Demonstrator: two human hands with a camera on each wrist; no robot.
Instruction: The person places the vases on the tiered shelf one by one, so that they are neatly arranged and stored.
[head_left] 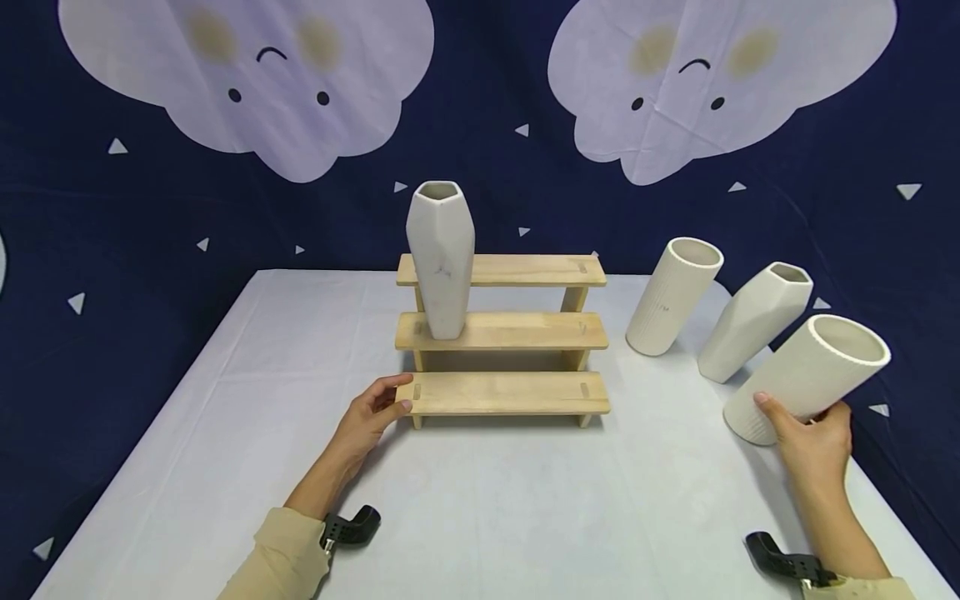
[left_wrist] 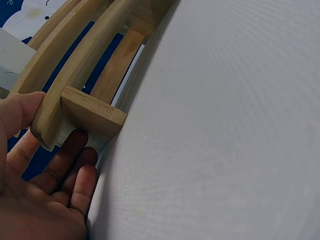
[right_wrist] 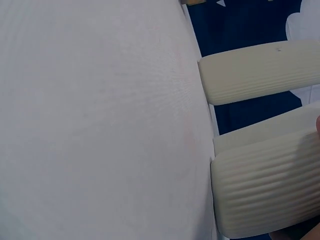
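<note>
My left hand (head_left: 366,423) is at the left end of the lowest step of a three-step wooden display stand (head_left: 510,393). In the left wrist view, its thumb (left_wrist: 22,111) lies on the step's edge while the other fingers reach underneath. A tall white faceted vase (head_left: 441,258) stands upright on the middle step. Over on the right, my right hand (head_left: 813,446) grips a wide white ribbed vase (head_left: 798,379) around its lower side. The ribbed vase (right_wrist: 265,182) shows its base right at the tabletop in the right wrist view, where the hand is mostly cut off.
Behind the gripped vase stand another faceted white vase (head_left: 753,321) and a slimmer ribbed white vase (head_left: 673,296), near the table's right edge. A white cloth covers the table (head_left: 525,508). A dark blue backdrop (head_left: 495,192) with clouds hangs behind.
</note>
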